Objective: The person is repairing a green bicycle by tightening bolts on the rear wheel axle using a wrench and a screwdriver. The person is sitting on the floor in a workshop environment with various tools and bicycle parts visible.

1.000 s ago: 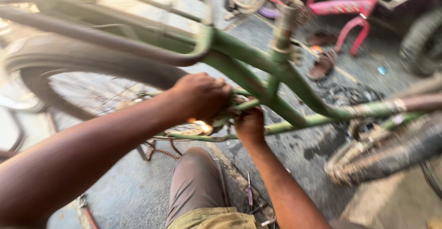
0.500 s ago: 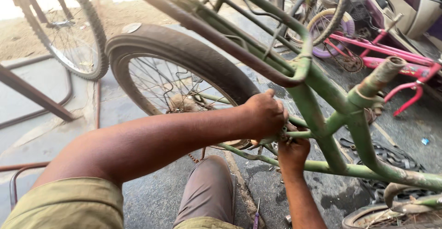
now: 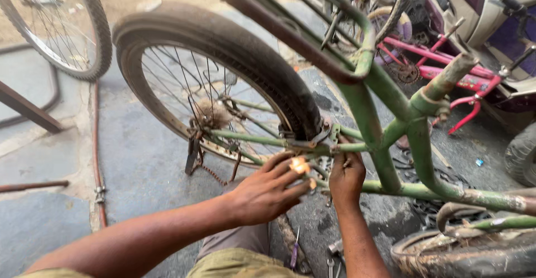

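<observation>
- My left hand (image 3: 267,191) reaches in from lower left, fingers spread and half curled, tips touching the lower green frame tube (image 3: 262,139) near the bottom bracket. It grips nothing that I can see; it looks like a brace to steady the frame.
- My right hand (image 3: 347,178) comes up from below, fist turned away from the camera and pressed into the junction where the tubes meet. Fingers are hidden behind the knuckles, so I cannot tell whether it pinches a part or a tool.
- The thing in hand is that junction on the green bicycle frame (image 3: 385,116), just behind the rear wheel (image 3: 206,82) and between both hands.
- The frame lies tilted across the view with the seat tube (image 3: 446,82) angled up to the right, which exposes the underside joint to both hands.
- The rear wheel sits in the frame, tyre close against the bracket by the bridge; hub (image 3: 209,116) and a loose length of chain (image 3: 212,172) hang on its left side.
- Small hand tools (image 3: 312,255) lie on the concrete floor (image 3: 139,160) just by my knee, below the right forearm, within easy reach. One looks like a screwdriver and the others like spanners, but they are too small to be sure.
- Another bicycle wheel (image 3: 72,26) stands at upper left, well apart.
- A pink child's cycle (image 3: 441,60) and part of a scooter body (image 3: 491,26) are parked at upper right, behind the frame.
- A worn tyre (image 3: 469,255) lies at lower right, near the frame's lowest tube.
</observation>
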